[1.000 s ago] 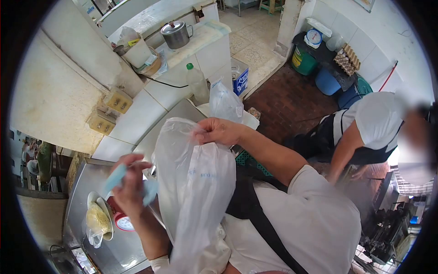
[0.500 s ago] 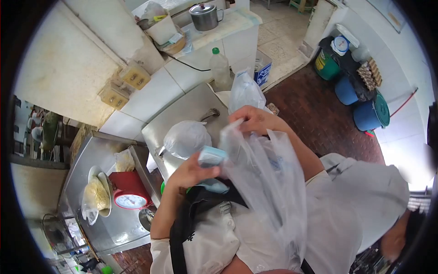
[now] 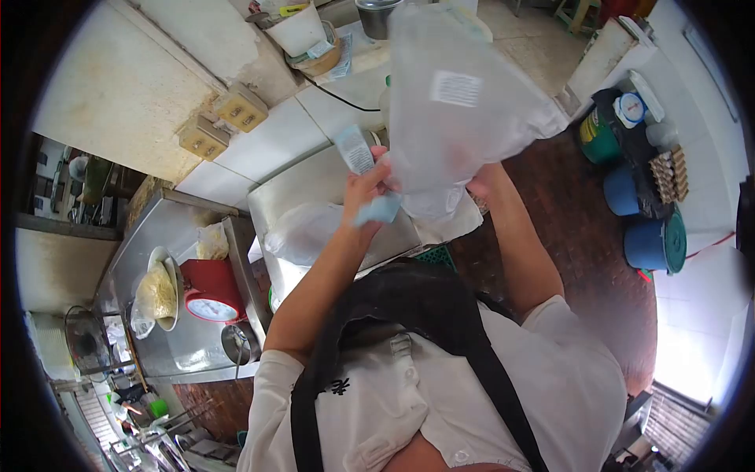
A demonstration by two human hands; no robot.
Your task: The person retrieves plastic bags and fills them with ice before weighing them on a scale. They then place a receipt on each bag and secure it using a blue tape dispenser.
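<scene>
My left hand (image 3: 368,185) is closed around a strip of light-blue printed paper (image 3: 355,151), whose lower end hangs below my fingers. Its fingertips are at the left edge of a large clear plastic bag (image 3: 425,86). That bag is raised and spread, with a white printed patch facing me. My right hand (image 3: 481,185) is at the bag's lower right side; its fingers are mostly hidden behind the plastic, so their grip does not show. Below the bag is another bulging plastic bag (image 3: 432,204). A filled white plastic bag (image 3: 303,234) lies on the steel counter (image 3: 275,187).
On the left, a steel table (image 3: 189,355) holds a red scale (image 3: 212,287), a dish of yellow noodles (image 3: 160,293) and a metal bowl (image 3: 236,344). A metal pot (image 3: 379,17) stands on the back ledge. Blue buckets (image 3: 649,242) and egg trays (image 3: 668,177) line the right wall.
The clear bag, which hung down over my front, is now lifted up and away from me. My left hand moved up with the blue paper; my right hand moved slightly right, behind the bag.
</scene>
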